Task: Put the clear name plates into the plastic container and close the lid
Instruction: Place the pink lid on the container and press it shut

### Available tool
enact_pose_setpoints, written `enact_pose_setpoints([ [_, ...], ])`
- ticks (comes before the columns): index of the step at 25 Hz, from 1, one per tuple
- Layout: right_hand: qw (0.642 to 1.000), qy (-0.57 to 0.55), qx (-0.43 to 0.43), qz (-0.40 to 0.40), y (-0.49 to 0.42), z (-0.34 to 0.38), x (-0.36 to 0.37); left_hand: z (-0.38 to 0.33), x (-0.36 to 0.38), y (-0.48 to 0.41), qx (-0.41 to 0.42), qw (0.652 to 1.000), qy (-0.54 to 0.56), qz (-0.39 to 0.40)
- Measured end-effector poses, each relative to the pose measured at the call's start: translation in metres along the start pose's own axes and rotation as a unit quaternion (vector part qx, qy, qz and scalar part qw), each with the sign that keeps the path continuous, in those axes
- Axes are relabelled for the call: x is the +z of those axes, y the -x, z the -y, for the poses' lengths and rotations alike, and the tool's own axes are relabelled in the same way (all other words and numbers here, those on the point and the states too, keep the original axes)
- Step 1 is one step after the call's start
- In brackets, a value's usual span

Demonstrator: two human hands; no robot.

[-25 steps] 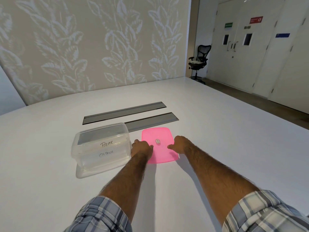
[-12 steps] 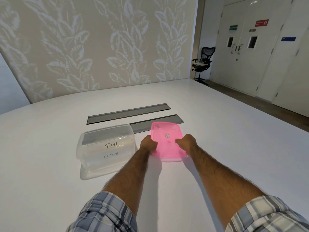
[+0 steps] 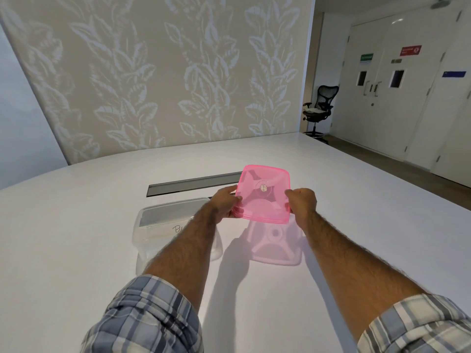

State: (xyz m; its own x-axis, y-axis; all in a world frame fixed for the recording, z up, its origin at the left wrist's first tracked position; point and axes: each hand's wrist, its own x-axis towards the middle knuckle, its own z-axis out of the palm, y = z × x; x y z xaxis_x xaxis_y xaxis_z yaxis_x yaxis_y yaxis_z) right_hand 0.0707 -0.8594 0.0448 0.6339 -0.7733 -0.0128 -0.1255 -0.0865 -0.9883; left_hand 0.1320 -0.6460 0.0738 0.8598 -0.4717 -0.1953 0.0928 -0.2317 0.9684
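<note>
While pink lid [image 3: 263, 200] hovers above white table [image 3: 362, 225], office chair [image 3: 319, 108] stands beyond.

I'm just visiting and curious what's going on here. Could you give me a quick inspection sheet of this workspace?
Surface: large white table, with a dark recessed strip set in it.
Job's things: clear plastic container stands open, with handwritten clear name plates inside; translucent pink plastic lid is held above the table, to the container's right.
Clutter: nothing seen.
Hands: left hand and right hand grip the lid's opposite edges.
Cables: nothing seen.
Surroundings: leaf-patterned wall, black office chair, white doors with signs.
</note>
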Motion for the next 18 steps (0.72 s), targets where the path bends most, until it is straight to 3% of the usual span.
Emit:
enact_pose_setpoints([
  [4,0.978,-0.190,0.049,0.072,0.008,0.027,0.015,-0.013,-0.039,0.019,-0.013,1.000,0.003,0.020],
  [7,0.962,-0.232,0.049,0.138,0.021,0.046,0.035,-0.018,-0.073,0.042,-0.016,1.000,0.000,0.009],
  [10,0.942,-0.278,0.057,0.180,0.040,0.065,0.064,-0.017,-0.103,0.062,-0.008,0.998,-0.008,-0.056],
  [14,0.933,-0.304,0.057,0.184,0.072,0.085,0.105,-0.004,-0.137,0.086,-0.001,0.984,0.059,-0.167],
  [18,0.933,-0.323,0.055,0.150,0.101,0.095,0.140,0.010,-0.172,0.111,-0.020,0.976,0.128,-0.177],
])
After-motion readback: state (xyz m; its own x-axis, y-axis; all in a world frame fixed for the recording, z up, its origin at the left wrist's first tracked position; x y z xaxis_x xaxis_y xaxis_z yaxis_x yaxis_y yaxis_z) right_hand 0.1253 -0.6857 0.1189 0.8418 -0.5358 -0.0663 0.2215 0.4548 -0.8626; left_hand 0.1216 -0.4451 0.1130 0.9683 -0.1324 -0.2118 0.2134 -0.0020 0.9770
